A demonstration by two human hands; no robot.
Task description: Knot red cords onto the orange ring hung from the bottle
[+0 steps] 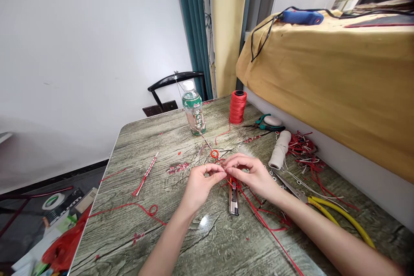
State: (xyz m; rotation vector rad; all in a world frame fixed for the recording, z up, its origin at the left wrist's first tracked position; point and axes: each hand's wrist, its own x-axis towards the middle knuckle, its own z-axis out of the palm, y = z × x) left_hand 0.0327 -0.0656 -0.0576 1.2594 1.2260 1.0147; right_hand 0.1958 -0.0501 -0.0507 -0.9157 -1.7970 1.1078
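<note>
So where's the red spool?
In the head view, the red spool stands upright just right of centre, between the bottle and the green-handled pliers.

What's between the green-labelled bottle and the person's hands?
In the head view, an orange ring shows between the bottle and the left hand and right hand; a thin cord runs from it towards the bottle.

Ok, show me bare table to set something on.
Mostly bare: between the bottle and the braid; also near left, between the loose red cord and left forearm. Crowded: around right hand; the right side, with white spool, tangled threads and yellow handles.
</note>
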